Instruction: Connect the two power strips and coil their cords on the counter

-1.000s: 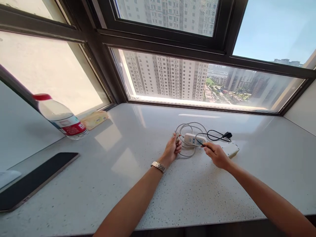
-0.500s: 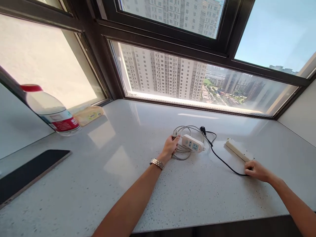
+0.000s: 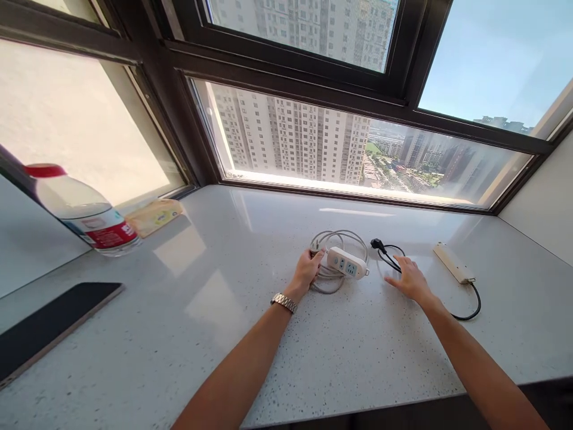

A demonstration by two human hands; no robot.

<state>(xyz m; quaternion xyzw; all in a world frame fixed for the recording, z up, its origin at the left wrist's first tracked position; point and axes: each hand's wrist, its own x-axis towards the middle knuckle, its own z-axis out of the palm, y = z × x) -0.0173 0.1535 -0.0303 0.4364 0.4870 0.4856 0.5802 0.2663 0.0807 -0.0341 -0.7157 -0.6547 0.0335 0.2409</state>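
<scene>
My left hand point(image 3: 307, 270) is closed on the plug point(image 3: 316, 245) of a grey cable, its pins pointing away from me. The looped grey cable point(image 3: 357, 235) lies around a short white power strip point(image 3: 347, 263) with blue socket faces, just right of that hand. My right hand point(image 3: 410, 279) hovers over or touches the black cord, fingers and thumb apart; contact is hard to tell. Beyond its fingertips lies the black plug point(image 3: 378, 244). A longer cream power strip point(image 3: 453, 263) rests to the right, the black cord point(image 3: 477, 309) curving from its near end.
A water bottle with a red cap point(image 3: 96, 218) stands at the left, beside a yellow soft packet point(image 3: 154, 217). A dark phone or tablet point(image 3: 54, 322) lies nearer on the speckled white counter point(image 3: 179, 352). Dark window frames point(image 3: 286, 190) border the back; the counter's front edge runs below.
My right hand has let go of the black cord near the cream strip and moved left towards the black plug. The cream strip has shifted right and the black plug slightly right. My left hand keeps its grip.
</scene>
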